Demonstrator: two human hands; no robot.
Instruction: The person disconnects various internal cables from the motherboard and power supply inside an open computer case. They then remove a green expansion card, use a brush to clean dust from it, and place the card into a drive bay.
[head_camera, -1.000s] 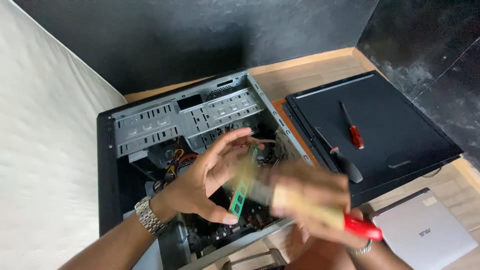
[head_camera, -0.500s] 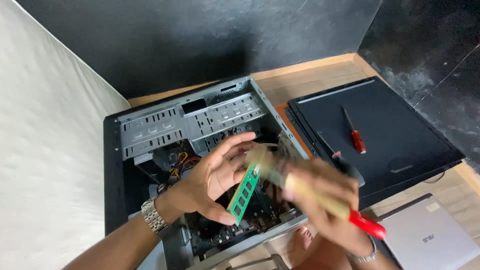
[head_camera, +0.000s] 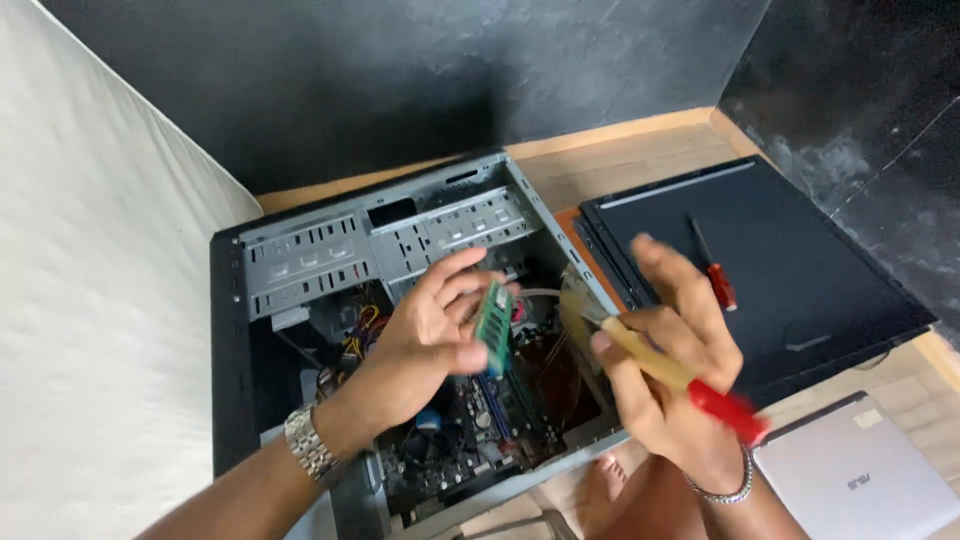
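Overhead, left hand (head_camera: 425, 335) pinching memory stick (head_camera: 494, 327)

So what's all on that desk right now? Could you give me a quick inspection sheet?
Surface: wooden desk, against a dark wall.
Job's things: green memory stick in left hand; brush with wooden and red handle in right hand, both above the open computer case.
Clutter: black side panel carrying a red-handled screwdriver; closed silver laptop.
Cables: coloured wires inside the case.
Surroundings: white cloth at left.
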